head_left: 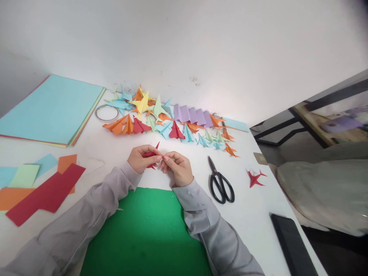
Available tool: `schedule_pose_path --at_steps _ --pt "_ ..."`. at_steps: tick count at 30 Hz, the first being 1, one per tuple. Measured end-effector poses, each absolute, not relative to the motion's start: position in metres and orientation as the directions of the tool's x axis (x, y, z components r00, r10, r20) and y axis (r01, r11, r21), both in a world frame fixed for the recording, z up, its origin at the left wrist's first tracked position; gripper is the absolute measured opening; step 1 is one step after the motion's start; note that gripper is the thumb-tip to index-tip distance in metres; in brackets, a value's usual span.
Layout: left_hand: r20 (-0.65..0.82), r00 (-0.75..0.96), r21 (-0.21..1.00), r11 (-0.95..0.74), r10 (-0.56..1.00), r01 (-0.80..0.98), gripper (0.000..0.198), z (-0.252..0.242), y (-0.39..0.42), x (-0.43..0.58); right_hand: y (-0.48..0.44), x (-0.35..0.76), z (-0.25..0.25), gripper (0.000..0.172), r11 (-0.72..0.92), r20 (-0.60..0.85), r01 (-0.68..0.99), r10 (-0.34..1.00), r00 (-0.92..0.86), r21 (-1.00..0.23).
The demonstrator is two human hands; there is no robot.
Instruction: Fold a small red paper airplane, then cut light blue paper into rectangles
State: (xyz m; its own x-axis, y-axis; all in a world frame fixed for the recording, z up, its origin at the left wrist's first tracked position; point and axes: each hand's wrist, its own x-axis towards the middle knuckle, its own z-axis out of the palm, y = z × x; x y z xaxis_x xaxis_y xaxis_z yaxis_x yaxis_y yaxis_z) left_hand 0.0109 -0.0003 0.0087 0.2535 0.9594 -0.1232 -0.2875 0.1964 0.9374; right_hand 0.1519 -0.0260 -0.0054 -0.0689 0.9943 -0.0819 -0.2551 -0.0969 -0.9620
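Observation:
Just above the table, past the far edge of a green mat, both my hands meet on a small folded red paper plane. My left hand is closed around its body, and pointed red tips stick out above and below the fingers. With thumb and fingertips, my right hand pinches the plane's end beside the left thumb. Much of the folded paper is hidden by my fingers. To the right lie black-handled scissors, blades pointing away, and a finished-looking red paper plane.
Folded paper planes in several colours crowd along the wall beside a pleated purple paper. Coloured sheets are stacked at the back left, near a tape ring. Red paper scraps lie at left. A black phone rests near the right edge.

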Motion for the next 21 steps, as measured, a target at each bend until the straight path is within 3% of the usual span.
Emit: schedule_pose_path --at_steps 21 --pt "-0.087 0.296 0.94 0.176 0.951 -0.291 0.024 0.0039 0.0003 0.0099 -0.0273 0.1541 -0.0069 0.021 -0.04 -0.025 -0.257 0.998 -0.059 -0.966"
